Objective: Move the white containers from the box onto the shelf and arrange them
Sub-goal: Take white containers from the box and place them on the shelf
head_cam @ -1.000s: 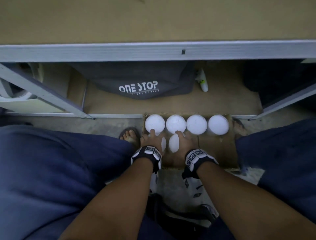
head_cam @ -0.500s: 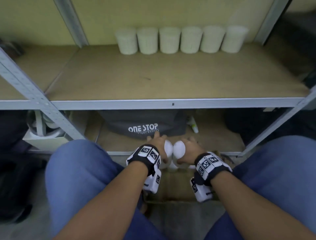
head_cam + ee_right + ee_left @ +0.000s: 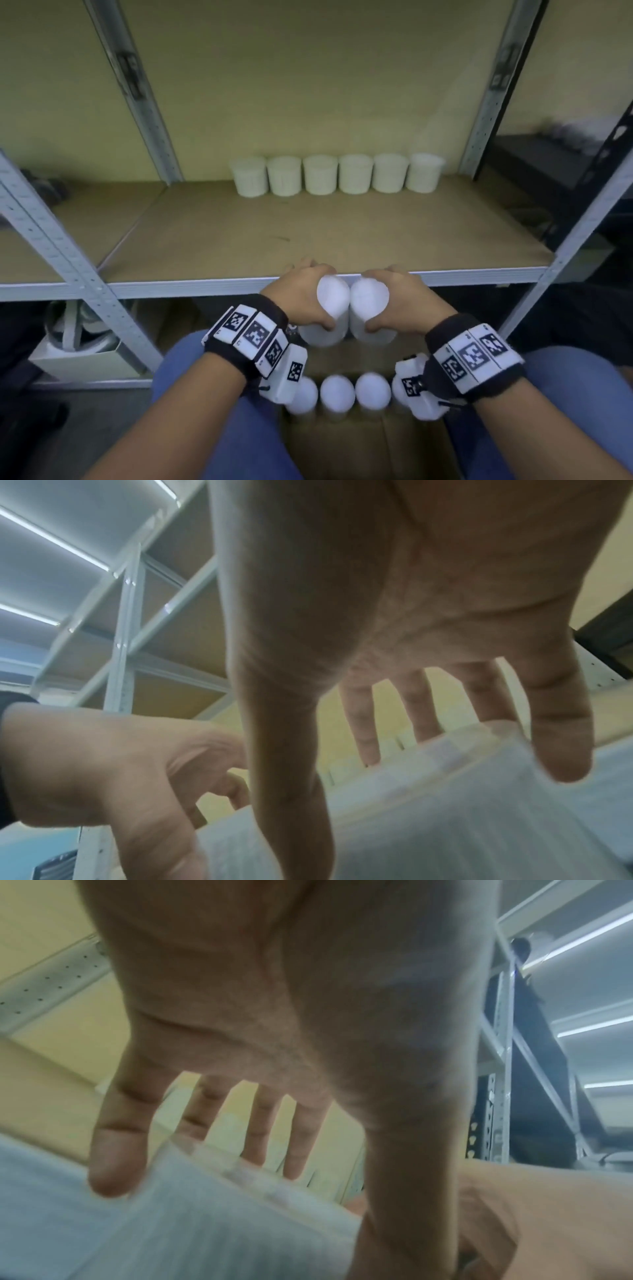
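Note:
My left hand grips a white container, and my right hand grips a second white container. The two touch side by side just in front of the shelf's front edge. Each wrist view shows fingers and thumb spread round the container's white wall. Several white containers stand in a row at the back of the wooden shelf board. More white containers stand in the cardboard box between my knees.
Grey metal shelf uprights frame the bay on both sides. A white fan-like object sits under the shelf at the left. My blue-trousered legs flank the box. Dark items lie in the bay to the right.
Both hands have lifted a container each out of the box, from floor level up to the shelf's front edge. My view has tilted upward to the shelf.

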`<state>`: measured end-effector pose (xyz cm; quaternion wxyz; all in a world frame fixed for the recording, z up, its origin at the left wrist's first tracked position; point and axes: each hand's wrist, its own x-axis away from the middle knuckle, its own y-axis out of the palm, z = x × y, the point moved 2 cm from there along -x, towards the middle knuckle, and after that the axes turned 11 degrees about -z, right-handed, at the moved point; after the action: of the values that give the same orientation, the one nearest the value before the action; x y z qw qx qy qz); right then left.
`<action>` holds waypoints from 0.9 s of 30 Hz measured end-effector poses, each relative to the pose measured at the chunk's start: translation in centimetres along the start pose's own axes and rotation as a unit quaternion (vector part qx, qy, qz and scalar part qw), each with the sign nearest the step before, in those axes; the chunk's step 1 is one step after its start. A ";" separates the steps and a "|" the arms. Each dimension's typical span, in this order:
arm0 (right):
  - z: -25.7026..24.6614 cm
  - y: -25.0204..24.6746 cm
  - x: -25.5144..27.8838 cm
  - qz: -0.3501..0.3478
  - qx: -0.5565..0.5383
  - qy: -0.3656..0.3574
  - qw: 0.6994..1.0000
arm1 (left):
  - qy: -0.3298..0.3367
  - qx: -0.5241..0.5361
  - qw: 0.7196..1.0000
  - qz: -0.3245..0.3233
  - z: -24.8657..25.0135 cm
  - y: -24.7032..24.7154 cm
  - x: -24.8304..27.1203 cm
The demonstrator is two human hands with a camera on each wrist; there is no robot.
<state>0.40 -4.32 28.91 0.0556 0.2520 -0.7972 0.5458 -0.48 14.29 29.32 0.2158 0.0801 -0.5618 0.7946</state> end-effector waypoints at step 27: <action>1.2 -7.6 -6.5 0.118 -0.083 -0.005 0.990 | -0.021 0.081 0.990 0.115 1.7 -7.4 -6.9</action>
<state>9.82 -5.32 32.49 0.0078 0.1534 -0.8642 0.4791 8.65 13.05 33.70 0.1040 0.0492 -0.5055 0.8551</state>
